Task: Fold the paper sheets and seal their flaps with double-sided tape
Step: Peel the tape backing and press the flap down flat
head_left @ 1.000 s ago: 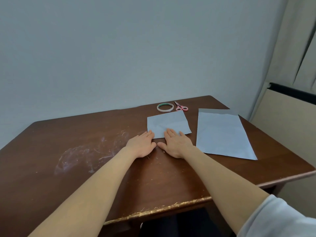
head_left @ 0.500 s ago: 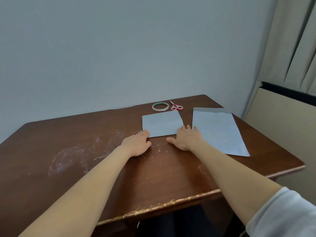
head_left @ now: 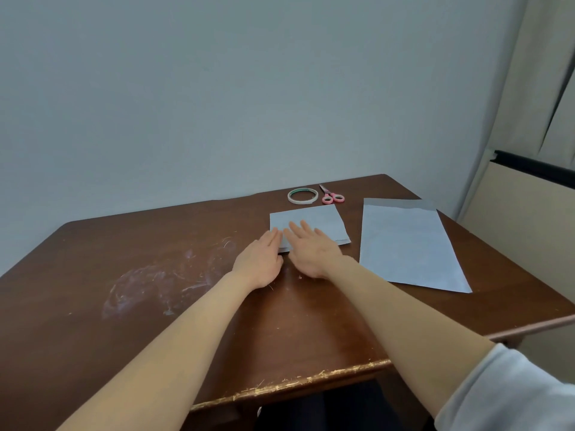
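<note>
A folded pale blue-grey paper sheet [head_left: 323,223] lies on the brown wooden table [head_left: 155,275], toward the back. My left hand [head_left: 259,261] rests flat with its fingertips at the sheet's near left corner. Beside it, my right hand [head_left: 311,248] lies flat, fingers spread over the sheet's near left part. Neither hand holds anything. A larger unfolded sheet [head_left: 407,247] lies to the right. Behind the folded sheet sits a roll of double-sided tape [head_left: 302,195].
Small pink-handled scissors [head_left: 331,195] lie just right of the tape roll. White scuff marks [head_left: 161,281] cover the table's left middle. The near table edge [head_left: 295,381] is chipped. A wall stands behind, and a curtain and a beige panel are at the right.
My right hand slid from the folded sheet's near right corner leftward along its near edge, ending next to my left hand. My left hand stayed near the left corner.
</note>
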